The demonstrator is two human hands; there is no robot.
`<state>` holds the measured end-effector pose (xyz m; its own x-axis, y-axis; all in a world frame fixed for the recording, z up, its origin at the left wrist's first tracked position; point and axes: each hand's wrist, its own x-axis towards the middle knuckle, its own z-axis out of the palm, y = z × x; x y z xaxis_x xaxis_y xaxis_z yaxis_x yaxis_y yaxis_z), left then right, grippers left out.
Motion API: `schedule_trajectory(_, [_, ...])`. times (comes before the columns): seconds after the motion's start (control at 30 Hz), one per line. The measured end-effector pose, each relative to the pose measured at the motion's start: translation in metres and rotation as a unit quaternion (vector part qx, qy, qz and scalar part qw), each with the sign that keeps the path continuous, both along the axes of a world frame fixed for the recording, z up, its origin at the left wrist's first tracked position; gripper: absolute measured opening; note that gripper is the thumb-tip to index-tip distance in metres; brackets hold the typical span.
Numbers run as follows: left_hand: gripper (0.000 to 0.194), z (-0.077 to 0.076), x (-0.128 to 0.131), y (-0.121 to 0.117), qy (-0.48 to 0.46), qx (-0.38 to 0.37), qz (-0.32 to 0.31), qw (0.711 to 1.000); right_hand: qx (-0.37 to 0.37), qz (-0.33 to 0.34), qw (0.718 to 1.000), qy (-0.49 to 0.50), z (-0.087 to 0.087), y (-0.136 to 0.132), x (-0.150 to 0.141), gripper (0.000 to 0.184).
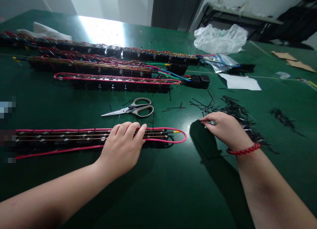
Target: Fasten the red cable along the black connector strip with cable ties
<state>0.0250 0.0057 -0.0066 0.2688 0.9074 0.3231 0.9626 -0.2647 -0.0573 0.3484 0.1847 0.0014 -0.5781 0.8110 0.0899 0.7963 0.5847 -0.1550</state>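
Across the table's left side lies a long black wired strip, with metal rods along its top and a red cable looped around its right end. My left hand is wrapped over the strip and cable near that end, its palm side hidden. To the right, my right hand is closed in a pinch beside a pile of black cable ties. What its fingertips hold, if anything, is too small to make out. Scissors with grey handles lie just beyond my left hand, blades pointing left.
Several similar wired strips lie farther back, with coloured wires and a black connector. Behind are a clear plastic bag, white paper and cardboard pieces. A smaller bundle of cable ties lies right.
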Motion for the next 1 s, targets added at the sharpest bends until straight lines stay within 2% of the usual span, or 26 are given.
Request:
schedule_trajectory(0.17, [0.04, 0.0, 0.001, 0.0, -0.002, 0.001, 0.002, 1.0, 0.023, -0.007, 1.0, -0.016, -0.003, 0.0, -0.003, 0.019])
schedule_trajectory(0.3, [0.039, 0.001, 0.001, 0.0, -0.009, -0.001, 0.008, 1.0, 0.041, -0.031, 0.999, 0.012, 0.0, -0.004, -0.008, 0.017])
schedule_trajectory(0.4, [0.039, 0.001, 0.001, 0.0, -0.012, -0.002, 0.008, 1.0, 0.014, -0.066, 0.989, 0.128, 0.015, -0.011, -0.015, 0.013])
schedule_trajectory(0.5, [0.04, 0.0, 0.0, 0.0, -0.013, -0.004, 0.003, 1.0, -0.01, -0.084, 0.97, 0.229, 0.039, -0.017, -0.028, 0.009])
schedule_trajectory(0.57, [0.04, -0.001, -0.001, 0.0, -0.012, -0.004, 0.003, 1.0, -0.059, -0.083, 0.931, 0.352, 0.055, -0.019, -0.043, 0.012])
schedule_trajectory(0.63, [0.04, -0.001, -0.001, 0.0, -0.011, -0.003, 0.005, 1.0, -0.133, -0.078, 0.867, 0.474, 0.066, -0.021, -0.062, 0.017])
schedule_trajectory(0.73, [0.04, -0.001, -0.001, 0.0, -0.011, -0.001, 0.006, 1.0, -0.304, -0.061, 0.773, 0.553, 0.067, -0.03, -0.097, 0.02])
schedule_trajectory(0.77, [0.04, -0.001, -0.001, 0.0, -0.012, -0.001, 0.005, 1.0, -0.325, -0.044, 0.743, 0.583, 0.063, -0.035, -0.108, 0.023])
schedule_trajectory(0.83, [0.04, 0.0, 0.0, 0.0, -0.013, 0.001, 0.004, 1.0, -0.404, -0.017, 0.708, 0.579, 0.052, -0.046, -0.125, 0.026])
schedule_trajectory(0.9, [0.04, 0.001, 0.0, 0.0, -0.012, 0.003, 0.003, 1.0, -0.47, -0.004, 0.683, 0.558, 0.039, -0.056, -0.133, 0.025])
schedule_trajectory(1.0, [0.04, 0.002, 0.001, 0.001, -0.008, 0.003, 0.001, 1.0, -0.501, -0.015, 0.657, 0.563, 0.024, -0.062, -0.135, 0.023])
